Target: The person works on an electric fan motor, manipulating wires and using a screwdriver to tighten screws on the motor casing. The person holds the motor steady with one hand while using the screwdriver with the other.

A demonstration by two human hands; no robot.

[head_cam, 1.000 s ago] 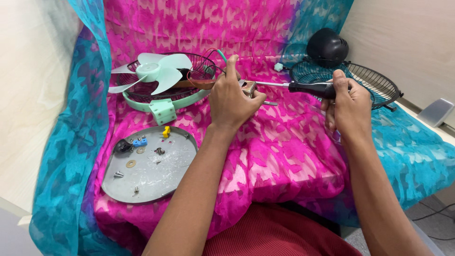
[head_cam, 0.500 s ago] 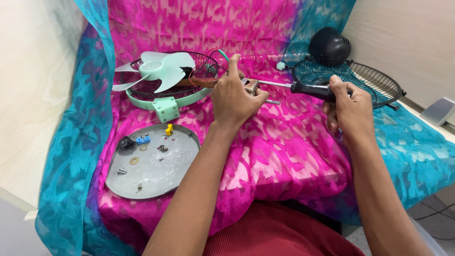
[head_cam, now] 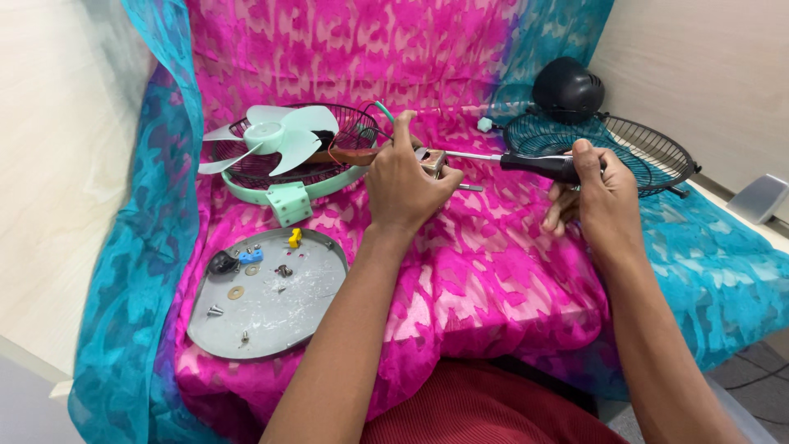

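- The left hand (head_cam: 404, 182) is curled tight around a small metal part (head_cam: 432, 159), thumb and fingers pinching it so it stays put above the pink cloth (head_cam: 493, 271); only a corner of the part and a thin pin sticking out to the right show past the fingers.
- The right hand (head_cam: 598, 196) is wrapped closed around the black handle of a screwdriver (head_cam: 526, 162). The shaft runs level to the left and its tip meets the metal part, so the 2 hands seem set against each other, 1 steadying and 1 driving.
- Just behind the left hand lies a mint-green fan blade (head_cam: 275, 136) on a dark wire guard with a green rim (head_cam: 283, 185), touching the cloth and close enough to reach.
- A 2nd wire guard (head_cam: 649, 152) sits behind the right hand, with a black motor housing (head_cam: 567, 89) at its far edge.
- A round grey tray (head_cam: 308, 308) lies near the left forearm, likely there to keep loose bits together: screws, washers, a yellow piece (head_cam: 293, 238), a blue piece (head_cam: 251, 256) and a black knob (head_cam: 222, 262).
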